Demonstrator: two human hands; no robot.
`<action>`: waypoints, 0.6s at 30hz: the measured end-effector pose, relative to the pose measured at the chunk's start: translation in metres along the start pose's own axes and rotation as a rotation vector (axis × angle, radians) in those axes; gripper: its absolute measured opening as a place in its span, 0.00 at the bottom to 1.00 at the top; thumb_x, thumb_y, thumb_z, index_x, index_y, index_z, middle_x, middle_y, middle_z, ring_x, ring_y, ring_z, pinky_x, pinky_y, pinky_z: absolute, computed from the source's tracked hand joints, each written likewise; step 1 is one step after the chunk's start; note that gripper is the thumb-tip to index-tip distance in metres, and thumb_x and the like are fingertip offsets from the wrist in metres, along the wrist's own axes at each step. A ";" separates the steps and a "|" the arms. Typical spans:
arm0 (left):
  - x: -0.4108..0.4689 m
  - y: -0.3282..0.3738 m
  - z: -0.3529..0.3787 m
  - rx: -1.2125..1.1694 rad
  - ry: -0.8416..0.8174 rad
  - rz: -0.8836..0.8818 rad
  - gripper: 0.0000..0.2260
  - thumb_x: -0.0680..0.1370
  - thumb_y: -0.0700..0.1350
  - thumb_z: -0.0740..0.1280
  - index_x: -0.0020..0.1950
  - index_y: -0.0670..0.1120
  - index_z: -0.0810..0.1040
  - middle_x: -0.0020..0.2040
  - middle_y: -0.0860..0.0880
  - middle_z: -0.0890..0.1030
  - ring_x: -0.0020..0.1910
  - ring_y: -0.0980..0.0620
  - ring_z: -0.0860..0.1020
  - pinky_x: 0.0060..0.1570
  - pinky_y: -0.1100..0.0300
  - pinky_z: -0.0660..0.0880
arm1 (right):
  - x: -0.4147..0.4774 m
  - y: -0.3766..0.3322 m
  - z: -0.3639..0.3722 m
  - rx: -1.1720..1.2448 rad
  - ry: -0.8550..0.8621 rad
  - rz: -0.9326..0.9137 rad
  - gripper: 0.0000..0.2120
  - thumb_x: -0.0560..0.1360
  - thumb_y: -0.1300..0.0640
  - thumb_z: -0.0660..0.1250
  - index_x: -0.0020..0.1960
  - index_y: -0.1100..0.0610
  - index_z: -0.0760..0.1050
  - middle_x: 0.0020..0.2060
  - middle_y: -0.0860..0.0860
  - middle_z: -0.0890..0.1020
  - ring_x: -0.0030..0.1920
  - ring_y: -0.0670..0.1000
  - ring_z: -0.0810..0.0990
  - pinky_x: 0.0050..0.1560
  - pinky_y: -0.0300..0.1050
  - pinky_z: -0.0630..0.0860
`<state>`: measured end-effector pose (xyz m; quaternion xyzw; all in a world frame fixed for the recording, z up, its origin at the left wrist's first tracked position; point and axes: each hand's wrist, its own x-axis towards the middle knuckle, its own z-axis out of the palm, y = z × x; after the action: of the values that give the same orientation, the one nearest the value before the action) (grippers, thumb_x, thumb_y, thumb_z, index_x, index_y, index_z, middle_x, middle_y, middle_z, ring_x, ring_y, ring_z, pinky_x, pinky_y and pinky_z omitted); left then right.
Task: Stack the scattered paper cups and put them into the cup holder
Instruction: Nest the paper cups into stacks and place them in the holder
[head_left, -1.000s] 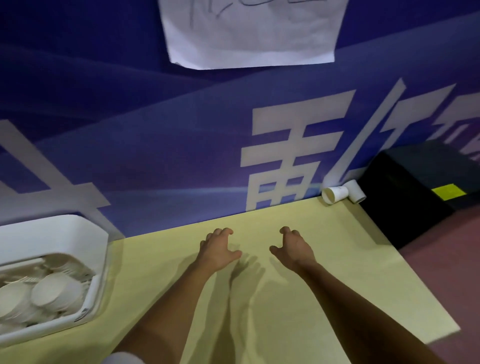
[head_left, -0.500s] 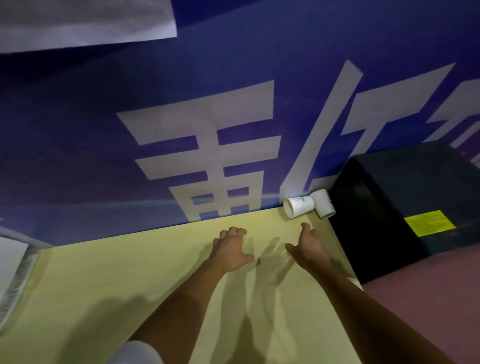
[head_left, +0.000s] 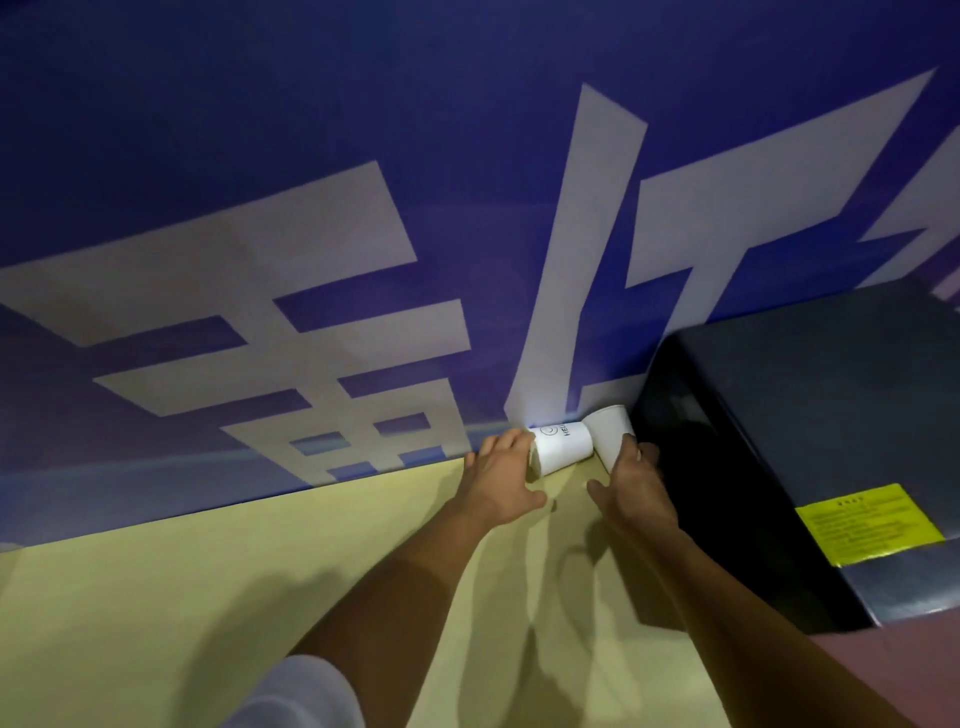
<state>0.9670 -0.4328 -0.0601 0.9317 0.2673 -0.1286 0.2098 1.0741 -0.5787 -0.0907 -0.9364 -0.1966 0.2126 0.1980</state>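
Two white paper cups lie on their sides in the far right corner of the yellow table (head_left: 208, 597), against the blue wall. The left cup (head_left: 563, 448) carries a small printed logo and its mouth faces left. The right cup (head_left: 612, 428) leans at an angle beside it, touching it. My left hand (head_left: 501, 480) has its fingers over the left cup's mouth, thumb spread below. My right hand (head_left: 631, 491) touches the lower rim of the right cup with its fingertips, thumb held apart. Neither cup is lifted. The cup holder is out of view.
A black box (head_left: 779, 415) with a yellow label (head_left: 867, 525) stands right next to the cups, past the table's right edge. The blue wall (head_left: 363, 156) with large white characters runs along the table's far edge. Reddish floor (head_left: 909, 670) shows at lower right.
The view has swung right and closer, and the white cup holder has left the frame. Both hands have moved forward from mid-table and now touch the two cups.
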 end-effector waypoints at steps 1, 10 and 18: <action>0.005 0.003 0.003 0.000 0.002 0.000 0.39 0.72 0.54 0.72 0.79 0.50 0.58 0.78 0.51 0.60 0.74 0.45 0.60 0.70 0.48 0.60 | 0.003 0.002 0.002 0.010 -0.004 0.006 0.36 0.73 0.50 0.72 0.71 0.62 0.57 0.63 0.60 0.65 0.59 0.61 0.74 0.61 0.50 0.73; 0.035 0.014 0.022 0.019 0.054 -0.019 0.32 0.73 0.53 0.72 0.74 0.51 0.64 0.70 0.50 0.67 0.65 0.45 0.66 0.62 0.50 0.66 | 0.033 0.015 0.034 0.081 0.108 0.086 0.32 0.77 0.42 0.60 0.67 0.61 0.49 0.58 0.66 0.72 0.55 0.64 0.79 0.56 0.56 0.75; 0.035 0.018 0.026 0.128 0.077 -0.041 0.27 0.70 0.53 0.74 0.66 0.50 0.70 0.63 0.46 0.67 0.61 0.44 0.68 0.57 0.51 0.69 | 0.005 0.017 0.024 0.246 0.014 0.057 0.29 0.77 0.48 0.64 0.71 0.64 0.61 0.58 0.61 0.76 0.57 0.62 0.78 0.58 0.52 0.74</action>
<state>1.0025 -0.4427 -0.0898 0.9418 0.2853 -0.1138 0.1366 1.0716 -0.5840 -0.1201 -0.9119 -0.1408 0.2339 0.3064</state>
